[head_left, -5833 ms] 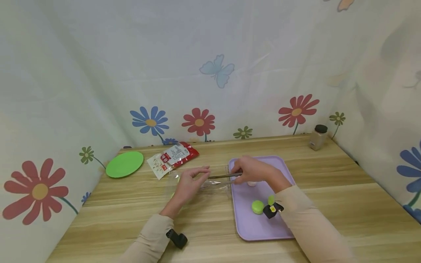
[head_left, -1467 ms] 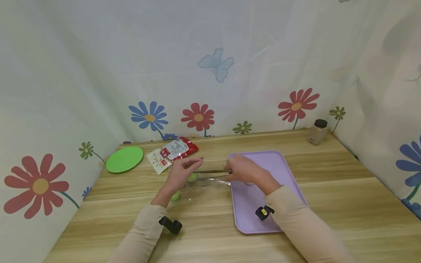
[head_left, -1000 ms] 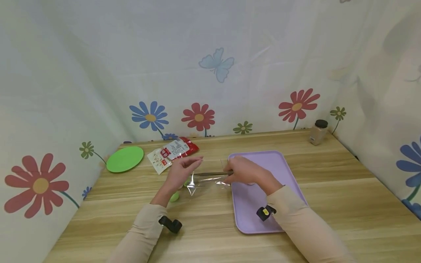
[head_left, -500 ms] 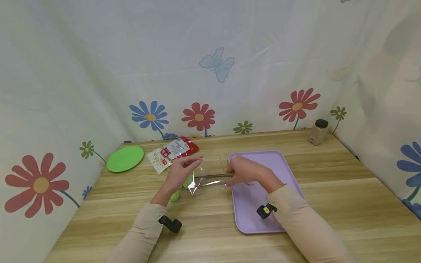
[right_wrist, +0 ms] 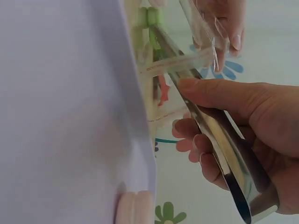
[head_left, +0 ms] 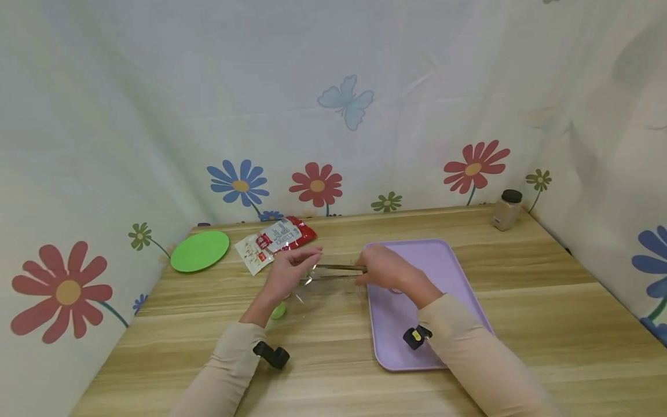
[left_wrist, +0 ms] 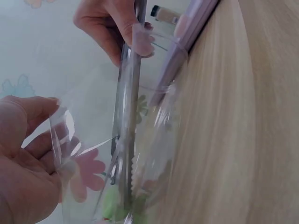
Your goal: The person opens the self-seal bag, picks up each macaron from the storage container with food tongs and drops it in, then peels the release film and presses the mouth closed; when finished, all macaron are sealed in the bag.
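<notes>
Beyond the left hand and the right hand, and to either side of them, hangs a pale backdrop printed with flowers and a butterfly. The wood-grain table spreads beneath both hands. A lilac tray lies under the right hand, reaching from there toward the person.

A clear bag spans the space between the hands, its mouth facing the right hand. The left hand, partly curled, has the bag's edge between thumb and fingers. The right hand is closed round metal tongs, the thumb along one arm and the fingers bent about the other. From the right hand the tongs pass through the bag's mouth, their far ends near the left hand.

A red and white packet lies just beyond the left hand; a green plate sits farther off, to that hand's left. Well beyond the right hand, to its right, stands a jar with a black lid.

A green piece is at the tongs' far ends, below the left hand; through the shiny film, it is hard to tell whether they pinch it. A green round shows just right of the left wrist. A pink round rests on the tray, below the right hand.
</notes>
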A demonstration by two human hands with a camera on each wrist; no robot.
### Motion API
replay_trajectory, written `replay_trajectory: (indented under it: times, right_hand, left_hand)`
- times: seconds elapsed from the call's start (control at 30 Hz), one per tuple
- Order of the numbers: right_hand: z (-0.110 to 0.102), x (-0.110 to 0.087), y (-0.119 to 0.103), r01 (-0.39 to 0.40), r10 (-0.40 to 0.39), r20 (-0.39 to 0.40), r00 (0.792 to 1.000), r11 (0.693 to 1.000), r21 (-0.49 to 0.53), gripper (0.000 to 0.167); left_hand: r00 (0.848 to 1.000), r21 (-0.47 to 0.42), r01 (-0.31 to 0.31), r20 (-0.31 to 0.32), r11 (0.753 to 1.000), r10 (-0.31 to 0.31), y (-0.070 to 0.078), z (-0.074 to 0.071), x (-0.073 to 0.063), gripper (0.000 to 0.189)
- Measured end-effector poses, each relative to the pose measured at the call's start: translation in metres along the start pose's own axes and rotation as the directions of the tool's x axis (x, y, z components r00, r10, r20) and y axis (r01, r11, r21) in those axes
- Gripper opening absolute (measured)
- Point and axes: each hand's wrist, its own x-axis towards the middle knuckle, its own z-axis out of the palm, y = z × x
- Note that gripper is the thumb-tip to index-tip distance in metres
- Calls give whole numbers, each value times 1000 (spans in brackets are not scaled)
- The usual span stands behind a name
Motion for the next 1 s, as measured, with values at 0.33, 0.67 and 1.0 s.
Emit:
replay_trajectory:
  times: [0.33,0.67,1.0]
  right_hand:
    - [-9,-4,-3,-40,35,50,998,995,95,33]
    - [8,5,-10,96,-101,76,992,993,67,27]
    - [13,8,-14,170,-169,67,983,985,-5,12]
  left_hand:
    - [1000,48,7,-17,999,-6,-2,-1,1,27]
    - [999,11,32,-4,999,-32,0,-5,0,26]
    - [999,-2,36,-2,999,-36,-3,-4,1,26]
